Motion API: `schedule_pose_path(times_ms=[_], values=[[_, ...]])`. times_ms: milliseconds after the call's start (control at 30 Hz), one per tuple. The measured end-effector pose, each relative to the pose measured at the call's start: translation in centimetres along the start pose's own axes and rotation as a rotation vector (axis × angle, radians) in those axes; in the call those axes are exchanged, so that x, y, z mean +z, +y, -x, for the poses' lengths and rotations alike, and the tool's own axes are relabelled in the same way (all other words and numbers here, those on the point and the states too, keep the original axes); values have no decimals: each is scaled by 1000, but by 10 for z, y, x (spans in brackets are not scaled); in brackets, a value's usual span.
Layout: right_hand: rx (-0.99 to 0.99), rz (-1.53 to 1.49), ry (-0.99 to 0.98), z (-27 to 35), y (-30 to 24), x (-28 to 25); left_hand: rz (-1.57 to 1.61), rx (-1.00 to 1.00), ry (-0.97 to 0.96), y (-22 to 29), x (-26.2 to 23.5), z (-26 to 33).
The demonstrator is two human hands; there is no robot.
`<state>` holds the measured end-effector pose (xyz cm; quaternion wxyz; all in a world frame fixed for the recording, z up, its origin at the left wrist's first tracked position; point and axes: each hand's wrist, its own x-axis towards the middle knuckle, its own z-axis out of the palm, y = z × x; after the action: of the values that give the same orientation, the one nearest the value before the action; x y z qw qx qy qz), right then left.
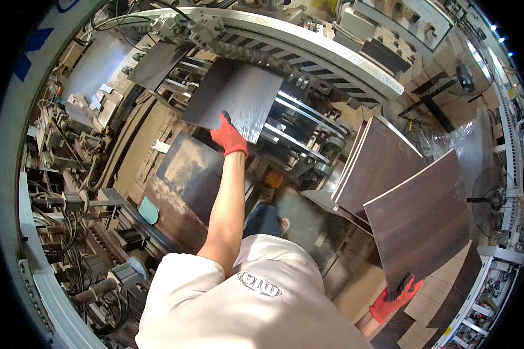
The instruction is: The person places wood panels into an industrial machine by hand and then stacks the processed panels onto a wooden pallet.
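Note:
My left hand (230, 138), in a red glove with dark fingertips, is at the near edge of a dark, glossy board (233, 90). That board lies flat across the metal rails of a machine, and some of the fingers are hidden at its edge. At the right, my right hand (396, 298), gloved the same way, grips the lower edge of a dark brown wood-grain board (422, 215). This board is tilted, with its far corner raised in front of other brown boards (381, 160) with pale edges.
The machine's long pale beam (308, 43) with a striped strip arches across the far side. Metal rails (303, 128) and rollers stand ahead. Dusty dark panels (189, 168) lie left of my legs. Motors and cables (119, 279) line the left; a black fan (492, 199) stands far right.

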<state>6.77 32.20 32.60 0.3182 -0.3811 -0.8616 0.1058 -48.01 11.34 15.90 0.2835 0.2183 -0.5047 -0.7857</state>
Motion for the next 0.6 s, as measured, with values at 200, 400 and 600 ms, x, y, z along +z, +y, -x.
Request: schedule_pose_path(times_ms=[200,400,600], values=[[-15,20,-61,3,30,-10,35,-89,-88,-14,-10,0],[-147,47,4,-8,11,2,-24,-65,11,-8,13,-44],[176,-360,74,-13,18,4,-237,-236,-88,1,22,-19]])
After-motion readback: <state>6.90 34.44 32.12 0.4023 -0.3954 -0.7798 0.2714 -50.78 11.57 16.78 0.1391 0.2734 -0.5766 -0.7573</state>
